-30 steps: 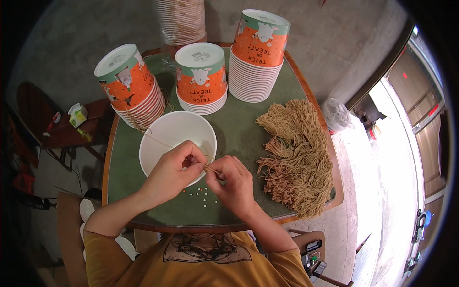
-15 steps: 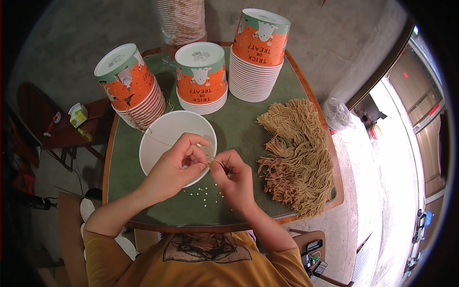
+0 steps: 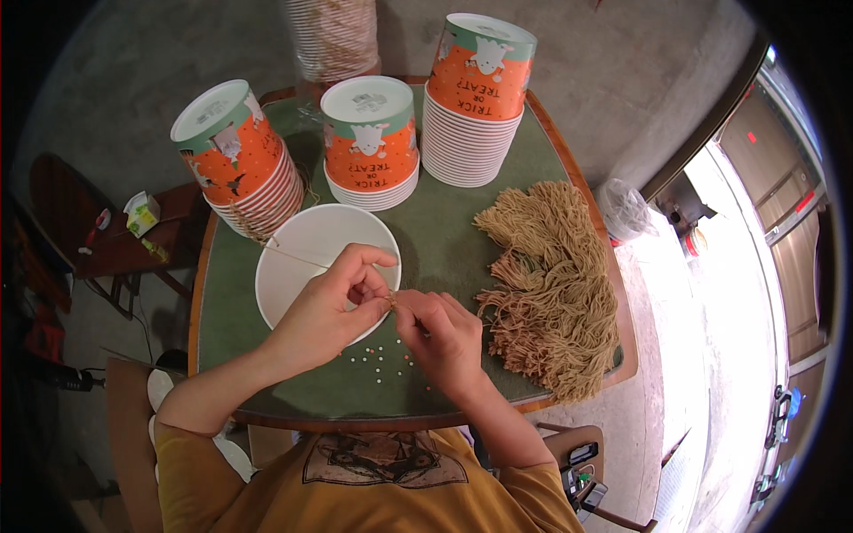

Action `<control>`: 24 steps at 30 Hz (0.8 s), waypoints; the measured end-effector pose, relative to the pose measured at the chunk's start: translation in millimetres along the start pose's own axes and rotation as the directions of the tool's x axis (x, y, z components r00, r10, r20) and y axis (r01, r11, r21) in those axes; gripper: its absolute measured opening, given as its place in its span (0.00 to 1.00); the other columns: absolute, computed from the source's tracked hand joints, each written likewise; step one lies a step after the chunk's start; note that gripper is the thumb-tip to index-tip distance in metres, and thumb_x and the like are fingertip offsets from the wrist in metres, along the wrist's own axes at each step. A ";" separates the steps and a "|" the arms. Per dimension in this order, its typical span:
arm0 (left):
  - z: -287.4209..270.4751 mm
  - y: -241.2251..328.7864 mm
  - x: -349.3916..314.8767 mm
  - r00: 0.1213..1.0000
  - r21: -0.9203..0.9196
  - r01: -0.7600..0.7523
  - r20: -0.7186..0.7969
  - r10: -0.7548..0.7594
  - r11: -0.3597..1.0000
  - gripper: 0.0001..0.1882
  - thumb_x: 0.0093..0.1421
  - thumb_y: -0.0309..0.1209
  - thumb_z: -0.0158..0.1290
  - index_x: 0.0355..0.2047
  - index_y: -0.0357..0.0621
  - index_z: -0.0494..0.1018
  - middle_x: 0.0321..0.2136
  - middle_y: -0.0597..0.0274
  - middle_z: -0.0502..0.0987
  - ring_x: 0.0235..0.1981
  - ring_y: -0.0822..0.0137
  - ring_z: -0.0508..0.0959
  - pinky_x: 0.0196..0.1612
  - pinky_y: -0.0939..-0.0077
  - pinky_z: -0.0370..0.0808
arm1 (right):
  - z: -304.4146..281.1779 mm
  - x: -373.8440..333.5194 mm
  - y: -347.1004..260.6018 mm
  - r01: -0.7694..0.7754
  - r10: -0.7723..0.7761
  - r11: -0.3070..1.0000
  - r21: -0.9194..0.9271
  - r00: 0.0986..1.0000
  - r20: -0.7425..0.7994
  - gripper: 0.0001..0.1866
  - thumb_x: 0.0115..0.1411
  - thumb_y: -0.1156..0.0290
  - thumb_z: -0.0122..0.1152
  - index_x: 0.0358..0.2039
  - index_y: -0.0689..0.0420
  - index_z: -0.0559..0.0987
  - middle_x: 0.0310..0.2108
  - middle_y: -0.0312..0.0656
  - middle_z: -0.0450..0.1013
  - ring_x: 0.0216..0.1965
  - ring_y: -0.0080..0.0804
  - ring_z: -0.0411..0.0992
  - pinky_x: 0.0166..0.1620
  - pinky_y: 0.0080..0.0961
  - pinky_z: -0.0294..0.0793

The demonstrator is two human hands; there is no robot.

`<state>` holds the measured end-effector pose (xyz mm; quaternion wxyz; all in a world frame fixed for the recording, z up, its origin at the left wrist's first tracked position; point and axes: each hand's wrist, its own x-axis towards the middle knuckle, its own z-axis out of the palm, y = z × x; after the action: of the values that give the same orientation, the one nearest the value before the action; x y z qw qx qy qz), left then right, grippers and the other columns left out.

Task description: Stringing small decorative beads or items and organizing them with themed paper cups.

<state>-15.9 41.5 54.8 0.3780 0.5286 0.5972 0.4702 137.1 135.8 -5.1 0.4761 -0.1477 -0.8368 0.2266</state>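
Note:
Over the right edge of an open white paper bucket (image 3: 298, 233), my left hand (image 3: 333, 306) pinches a thin tan string (image 3: 296, 258) between thumb and forefinger. The string runs back across the bucket's mouth toward the left stack of cups. Close against it, the closed fingers of my right hand (image 3: 442, 338) grip the same string, and the fingertips of both hands nearly meet. The exact knot or loop between them is too small to make out. Several tiny white and orange dots (image 3: 380, 359) lie on the green tabletop just below my hands.
Upside-down orange and green paper buckets stand in stacks at the left (image 3: 233, 155), middle (image 3: 370, 138) and right (image 3: 475, 98) of the table's far side. A bundle of tan strings (image 3: 555, 289) lies at the right. Behind stands a tall plastic-wrapped stack (image 3: 336, 40).
My right hand has shifted slightly right and turned, its fingers more stretched toward the left fingertips. My left hand keeps its pinch. The whole view has moved slightly.

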 end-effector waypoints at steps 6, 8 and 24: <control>3.0 2.6 1.7 1.000 0.092 -0.015 -0.017 0.017 0.996 0.21 0.61 0.21 0.52 0.54 0.42 0.62 0.29 0.66 0.71 0.31 0.74 0.72 0.38 0.78 0.72 | -2.7 2.0 -0.1 0.030 -0.029 0.999 -0.029 0.999 0.030 0.15 0.48 0.84 0.65 0.35 0.54 0.75 0.20 0.37 0.72 0.19 0.31 0.70 0.22 0.24 0.69; 5.1 0.1 0.0 0.996 0.139 -0.087 -0.003 0.089 0.986 0.22 0.61 0.20 0.51 0.54 0.43 0.61 0.29 0.65 0.70 0.31 0.73 0.72 0.37 0.77 0.72 | 0.9 0.4 0.3 0.011 -0.012 1.000 0.026 1.000 0.012 0.14 0.49 0.84 0.65 0.34 0.54 0.75 0.21 0.37 0.72 0.19 0.29 0.70 0.23 0.22 0.70; 2.6 7.4 -2.4 0.973 0.479 -0.225 0.071 0.218 0.849 0.06 0.62 0.21 0.50 0.39 0.38 0.65 0.36 0.52 0.68 0.37 0.52 0.74 0.39 0.62 0.71 | -0.5 -12.1 1.0 -0.389 0.350 0.790 0.474 0.921 0.173 0.08 0.55 0.82 0.60 0.34 0.57 0.74 0.28 0.34 0.71 0.26 0.19 0.68 0.31 0.16 0.70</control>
<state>-11.0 39.6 61.1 0.1813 0.6746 0.6281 0.3428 143.7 131.1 -14.2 0.4123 -0.1715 -0.7214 0.5293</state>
